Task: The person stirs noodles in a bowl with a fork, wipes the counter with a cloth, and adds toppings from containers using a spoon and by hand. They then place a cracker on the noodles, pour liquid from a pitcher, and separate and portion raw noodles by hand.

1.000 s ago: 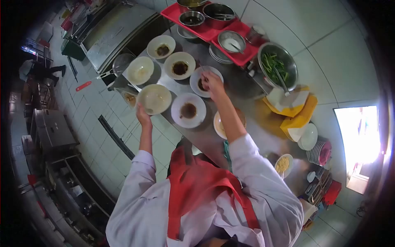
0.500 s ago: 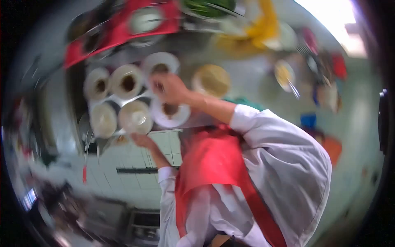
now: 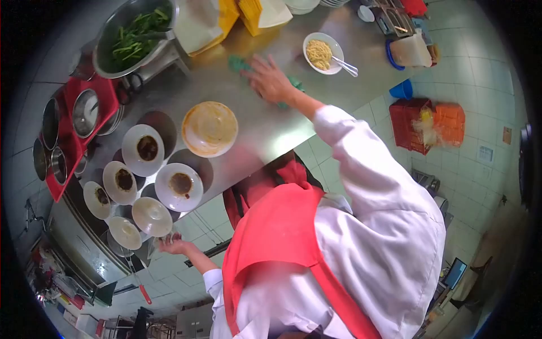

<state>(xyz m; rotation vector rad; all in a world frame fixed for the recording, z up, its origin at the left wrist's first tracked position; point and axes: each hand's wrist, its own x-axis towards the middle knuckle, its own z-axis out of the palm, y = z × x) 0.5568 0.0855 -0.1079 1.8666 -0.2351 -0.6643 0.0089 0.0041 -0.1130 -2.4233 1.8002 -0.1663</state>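
My right hand (image 3: 270, 82) is stretched over the steel counter, fingers spread on and beside a crumpled green cloth (image 3: 239, 63). Low at the counter's front edge, my left hand (image 3: 175, 244) has its fingers apart, close to a white bowl (image 3: 151, 217) with pale contents. Around it stand several white bowls; a front one (image 3: 192, 195) and a back one (image 3: 130, 148) have dark brown sauce in the bottom. A larger bowl (image 3: 209, 129) with orange-brown smears sits between the group and my right hand.
Beyond my right hand stands a bowl of noodles (image 3: 319, 55) with metal utensils. A steel basin of green vegetables (image 3: 135, 45) and a red tray (image 3: 107, 110) holding metal bowls occupy the back left. A red-handled strainer (image 3: 144, 294) juts past the counter edge.
My right hand has left the sauce bowls and moved right onto the green cloth. My left hand stays by the front bowls. The camera view has shifted, and the picture is sharper.
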